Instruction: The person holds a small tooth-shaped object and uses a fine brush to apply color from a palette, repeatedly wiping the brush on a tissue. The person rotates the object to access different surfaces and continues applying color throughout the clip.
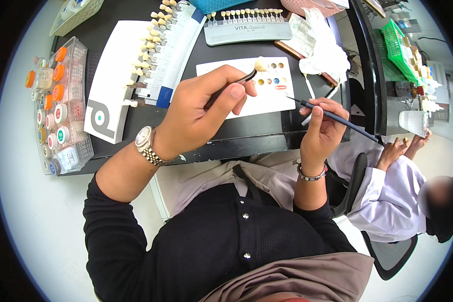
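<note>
My left hand (199,110) is closed around dark metal tweezers (247,77). A cream-coloured dental crown (261,64) sits at their tip, above a white palette card (282,104) with small dabs of colour. On the right, my right hand (322,133) pinches a thin brush (340,120) with a dark blue handle. Its fine tip points left over the card's right edge, apart from the crown. A short silvery piece also shows beside those fingers; I cannot make out what it is.
Behind the card stand a grey tooth shade guide (246,34) and a longer white-and-blue one (178,50). A white box (105,95) and a clear tray of small jars (75,110) lie left. Crumpled tissue (324,50) sits right. A co-worker (387,196) sits close by on the right.
</note>
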Demonstrator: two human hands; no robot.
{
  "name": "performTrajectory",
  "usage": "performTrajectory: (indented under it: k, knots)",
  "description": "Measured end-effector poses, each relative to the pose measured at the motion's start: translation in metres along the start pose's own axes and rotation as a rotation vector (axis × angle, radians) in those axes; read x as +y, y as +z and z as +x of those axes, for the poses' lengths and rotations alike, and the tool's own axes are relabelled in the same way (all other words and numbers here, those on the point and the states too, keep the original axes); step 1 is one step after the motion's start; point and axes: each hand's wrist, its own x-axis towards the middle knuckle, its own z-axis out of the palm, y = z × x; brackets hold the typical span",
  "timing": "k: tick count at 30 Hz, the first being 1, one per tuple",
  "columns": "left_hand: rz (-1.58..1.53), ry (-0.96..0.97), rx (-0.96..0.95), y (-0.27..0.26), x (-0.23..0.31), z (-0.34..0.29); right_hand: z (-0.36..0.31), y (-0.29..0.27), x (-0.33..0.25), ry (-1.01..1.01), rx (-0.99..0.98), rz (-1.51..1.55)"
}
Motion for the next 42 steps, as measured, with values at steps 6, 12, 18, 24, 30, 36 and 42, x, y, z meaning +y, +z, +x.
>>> performTrajectory:
  k: [6,12,18,24,30,36,42]
  knots:
    - [-0.054,0.042,0.034,-0.001,0.002,-0.001,0.000,-0.001,-0.001,0.000,0.023,-0.008]
    - [-0.026,0.125,-0.057,-0.008,0.000,-0.002,0.000,-0.001,-0.001,0.003,0.049,-0.006]
    - [-0.050,0.133,-0.042,-0.007,0.001,-0.003,0.000,-0.001,0.000,-0.004,0.033,0.011]
    - [-0.059,0.134,-0.051,-0.007,0.001,-0.003,-0.001,0.000,-0.001,-0.016,0.029,0.005]
    - [-0.346,-0.205,-0.044,-0.005,0.009,-0.003,-0.001,0.001,-0.002,-0.015,0.028,0.002]
    - [-0.561,-0.314,0.000,0.001,0.007,0.001,-0.001,0.000,-0.001,-0.012,0.035,-0.016]
    - [-0.535,-0.323,0.007,0.002,0.005,0.001,-0.001,0.000,-0.001,0.000,0.040,-0.014]
